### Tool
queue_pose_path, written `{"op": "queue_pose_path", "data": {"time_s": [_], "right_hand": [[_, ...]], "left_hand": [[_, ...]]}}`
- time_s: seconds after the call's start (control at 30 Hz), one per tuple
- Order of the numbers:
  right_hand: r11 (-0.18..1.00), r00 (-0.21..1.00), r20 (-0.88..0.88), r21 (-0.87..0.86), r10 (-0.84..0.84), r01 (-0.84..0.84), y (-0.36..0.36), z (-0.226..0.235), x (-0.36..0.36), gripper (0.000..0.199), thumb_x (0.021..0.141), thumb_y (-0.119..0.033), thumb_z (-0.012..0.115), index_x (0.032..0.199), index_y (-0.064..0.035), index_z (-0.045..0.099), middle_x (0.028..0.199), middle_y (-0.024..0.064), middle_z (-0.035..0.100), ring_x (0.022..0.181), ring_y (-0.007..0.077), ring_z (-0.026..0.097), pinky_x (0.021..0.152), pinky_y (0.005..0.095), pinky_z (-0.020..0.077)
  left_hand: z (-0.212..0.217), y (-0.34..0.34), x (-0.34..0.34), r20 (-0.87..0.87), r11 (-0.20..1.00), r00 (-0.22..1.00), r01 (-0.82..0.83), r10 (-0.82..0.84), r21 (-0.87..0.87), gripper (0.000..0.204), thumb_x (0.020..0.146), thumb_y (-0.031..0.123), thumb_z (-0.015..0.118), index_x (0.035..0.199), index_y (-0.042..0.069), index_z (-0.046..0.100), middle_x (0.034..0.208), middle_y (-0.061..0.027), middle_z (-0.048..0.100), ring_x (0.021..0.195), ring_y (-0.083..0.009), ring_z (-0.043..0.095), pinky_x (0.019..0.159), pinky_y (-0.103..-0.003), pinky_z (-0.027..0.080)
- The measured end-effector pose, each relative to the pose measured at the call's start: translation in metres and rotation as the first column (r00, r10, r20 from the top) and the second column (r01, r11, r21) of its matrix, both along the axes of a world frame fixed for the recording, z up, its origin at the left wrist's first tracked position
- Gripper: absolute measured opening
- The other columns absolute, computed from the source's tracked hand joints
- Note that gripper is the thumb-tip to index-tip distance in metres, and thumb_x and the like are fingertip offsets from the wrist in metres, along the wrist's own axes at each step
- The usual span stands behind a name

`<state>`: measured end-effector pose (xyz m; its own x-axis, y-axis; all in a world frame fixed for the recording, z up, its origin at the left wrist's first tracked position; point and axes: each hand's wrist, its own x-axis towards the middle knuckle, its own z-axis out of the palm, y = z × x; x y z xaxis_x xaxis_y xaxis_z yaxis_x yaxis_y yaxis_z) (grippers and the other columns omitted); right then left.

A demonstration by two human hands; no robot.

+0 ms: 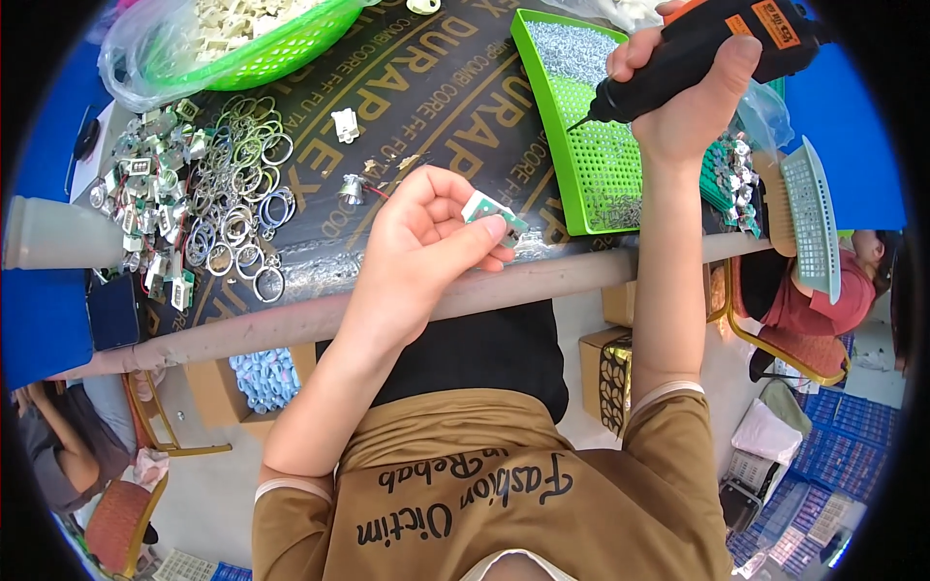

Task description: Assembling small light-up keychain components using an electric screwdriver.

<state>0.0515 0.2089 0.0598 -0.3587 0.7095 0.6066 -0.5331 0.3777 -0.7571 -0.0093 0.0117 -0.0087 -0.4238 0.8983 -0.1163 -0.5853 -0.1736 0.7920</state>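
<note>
Between the thumb and fingers of my left hand is a small white plastic housing with a green circuit board, held above the table's near edge. A red wire runs from behind that hand to a small silvery, cone-shaped part on the table. My right hand is wrapped round a black electric screwdriver. Its thin bit points down and left over a bright green perforated tray. Small silvery screws fill the tray's far end, and more screws lie at its near end.
A pile of key rings and wired circuit-board parts covers the table's left. A green basket of white housings stands at the far left. One white housing lies alone. More circuit boards sit right of the tray.
</note>
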Motion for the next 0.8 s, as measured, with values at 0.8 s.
{"op": "queue_pose_path", "data": {"time_s": [0.8], "right_hand": [[0.989,0.993,0.027,0.081,0.119,-0.12,-0.006,0.003,0.008,0.045,0.086,-0.045,0.055,0.093,-0.0012,0.048,0.079,0.0059,0.052,0.051,0.0134,0.052,0.045,0.025,0.0468]], "left_hand": [[-0.006,-0.004,0.003,-0.101,0.999,0.995,-0.024,0.02,-0.039,0.023,0.087,0.001,0.054,0.109,-0.007,0.058,0.097,-0.0183,0.064,0.087,-0.0234,0.065,0.079,-0.032,0.055]]}}
